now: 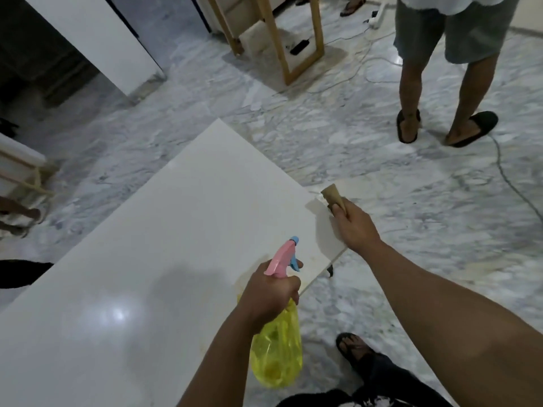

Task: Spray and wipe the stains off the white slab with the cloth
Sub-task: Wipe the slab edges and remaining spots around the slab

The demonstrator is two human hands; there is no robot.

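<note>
The left hand [269, 292] is gripping the spray bottle [277, 345]; the right hand [354, 226] is clutching the cloth [333, 196] at the white slab [176, 230] edge. Risk: spray is likely overshooting onto the floor [411, 230].

Single head-worn wide-angle view, looking forward and steeply down from standing height. Both forearms enter from the bottom edge, close to the lens. White slab [164, 230] fills left-centre; marble floor [411, 201] stretches away, edges bent by distortion.

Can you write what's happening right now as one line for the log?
left hand: grips spray bottle | right hand: holds cloth at slab edge | stage: spraying/wiping
</note>
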